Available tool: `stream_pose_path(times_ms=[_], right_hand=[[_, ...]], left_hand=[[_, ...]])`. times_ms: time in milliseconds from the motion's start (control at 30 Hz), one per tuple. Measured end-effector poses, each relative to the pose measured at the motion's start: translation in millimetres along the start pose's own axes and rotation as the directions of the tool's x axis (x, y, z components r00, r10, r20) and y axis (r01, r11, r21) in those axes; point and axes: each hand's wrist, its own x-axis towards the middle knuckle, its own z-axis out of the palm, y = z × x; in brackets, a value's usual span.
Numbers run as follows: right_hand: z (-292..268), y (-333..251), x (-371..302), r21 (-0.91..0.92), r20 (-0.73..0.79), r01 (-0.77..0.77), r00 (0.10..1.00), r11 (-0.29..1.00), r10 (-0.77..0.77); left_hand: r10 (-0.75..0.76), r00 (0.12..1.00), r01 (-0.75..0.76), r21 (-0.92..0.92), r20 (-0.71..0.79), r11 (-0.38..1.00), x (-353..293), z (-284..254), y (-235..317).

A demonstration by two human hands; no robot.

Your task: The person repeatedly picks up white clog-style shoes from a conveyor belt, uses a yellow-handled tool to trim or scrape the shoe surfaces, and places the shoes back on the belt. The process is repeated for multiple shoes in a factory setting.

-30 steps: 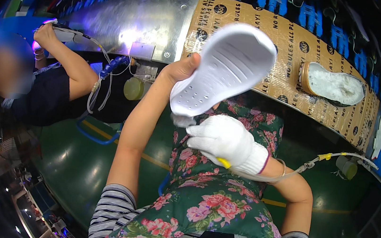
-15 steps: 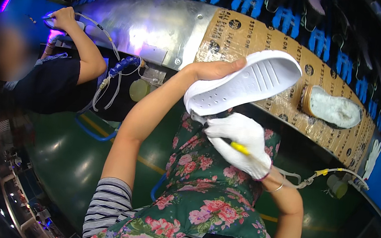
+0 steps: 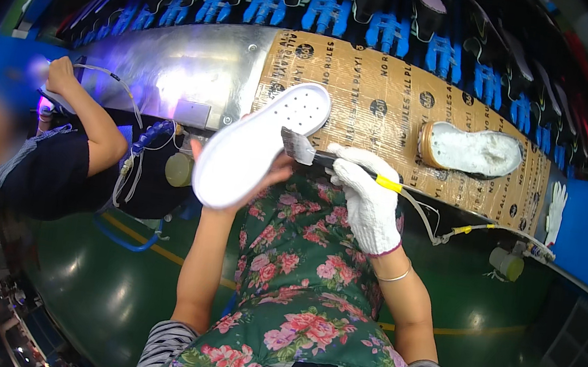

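Note:
My bare left hand [image 3: 265, 176] holds a white shoe sole [image 3: 258, 142] from below, its inner face up and tilted, toe toward the cardboard. My right hand [image 3: 366, 196], in a white knit glove, grips a brush [image 3: 326, 158] with a yellow band and a thin hose on its tail. The bristles touch the sole's right edge near the perforated toe. Both hands are raised above my lap, which is covered by a green floral apron.
A cardboard-covered work surface [image 3: 385, 99] carries another sole [image 3: 470, 150] with a tan rim. A metal sheet [image 3: 176, 66] lies left of it. Blue clamps [image 3: 330, 12] holding soles run along the back. A person in a dark shirt [image 3: 68, 170] works at the left. A small jar [image 3: 506, 263] hangs at the right.
The sole has swung from upright and high to lower and flatter. My right hand has risen from under it and brought the brush against its edge.

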Motion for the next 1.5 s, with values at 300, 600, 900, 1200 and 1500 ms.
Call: stream_pose_path(times_ms=[300,600,900,1200,1500], right_hand=[[16.8,-20.9,-13.9,-0.496,0.226,0.388,0.921,0.777,-0.316],[43.9,-63.1,-2.0,-0.559,0.708,0.829,0.49,0.019,-0.508],[47.2,-29.2,-6.3,-0.468,0.748,0.882,0.431,0.059,-0.505],[40.8,-15.3,-7.6,-0.451,0.785,0.89,0.361,-0.066,-0.503],[35.4,-3.3,-3.8,-0.493,0.692,0.866,0.449,0.085,-0.565]], left_hand=[[-0.146,0.988,0.156,-0.285,0.058,0.946,-27.1,-3.5,-73.4],[0.028,0.964,-0.028,0.003,-0.263,1.0,-7.9,22.7,-106.9],[0.005,0.97,0.013,0.073,-0.242,0.997,-22.9,-39.4,-117.9],[0.106,0.976,-0.136,-0.153,-0.193,0.979,-13.2,-20.0,-108.1],[0.158,0.986,-0.164,0.134,0.052,0.977,17.2,4.0,-85.8]])
